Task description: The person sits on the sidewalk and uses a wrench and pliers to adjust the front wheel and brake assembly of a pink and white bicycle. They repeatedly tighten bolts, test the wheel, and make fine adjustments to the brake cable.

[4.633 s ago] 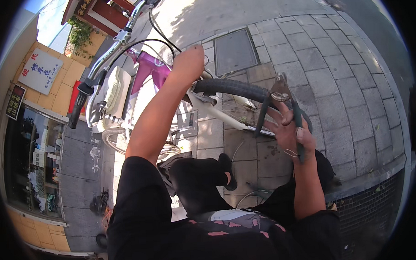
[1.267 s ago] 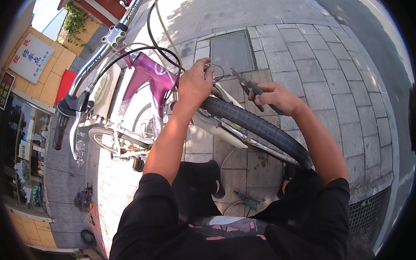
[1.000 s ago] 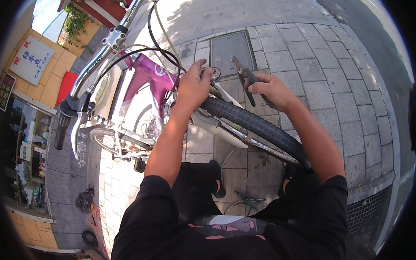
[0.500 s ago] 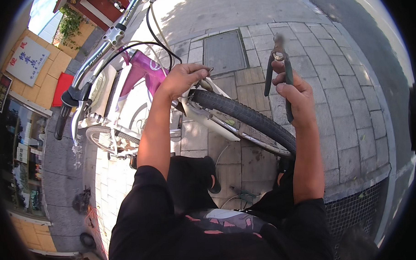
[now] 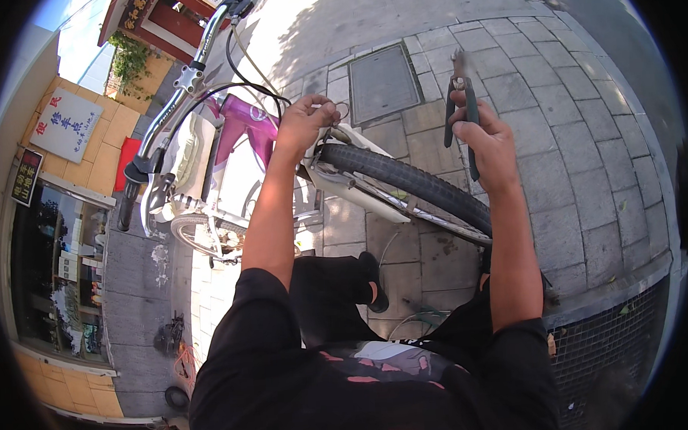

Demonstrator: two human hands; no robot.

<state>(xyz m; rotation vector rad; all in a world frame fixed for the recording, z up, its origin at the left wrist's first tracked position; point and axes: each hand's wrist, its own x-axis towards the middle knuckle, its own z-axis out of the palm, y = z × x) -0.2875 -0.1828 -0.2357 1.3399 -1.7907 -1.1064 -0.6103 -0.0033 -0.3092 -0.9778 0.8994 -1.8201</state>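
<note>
Where the head view centres, the person's left hand (image 5: pixel 304 128) has its thumb and fingers drawn narrow, pinching a thin wire loop (image 5: pixel 347 109) that pokes out on its right side. Across a gap, right of centre in the upper half of the frame, the right hand (image 5: pixel 487 138) is closed around 1 pair of pliers (image 5: pixel 471 108). That gap is the relation that matters: the pliers lie to the right of the loop, well apart from it, with their head a little higher in the frame. Their long axis runs nearly up and down, head at the top, and the 2 dark green handles spread apart toward the bottom. The left hand is nearer the wire, the right nearer the tool.

Below the gap, the front tyre (image 5: pixel 403 173) slants from mid-frame down to the right; its upper end lies just below the left hand.

Counted, the view shows 2 hands, 1 pair of pliers, 1 purple-and-white bicycle (image 5: pixel 238 116) with 2 wheels in sight, 1 handlebar (image 5: pixel 175 104) at upper left, 1 rectangular ground cover (image 5: pixel 385 85) at upper centre, and 2 signs on the tan wall at upper left: 1 white sign (image 5: pixel 66 124) and 1 dark sign (image 5: pixel 27 177).
</note>
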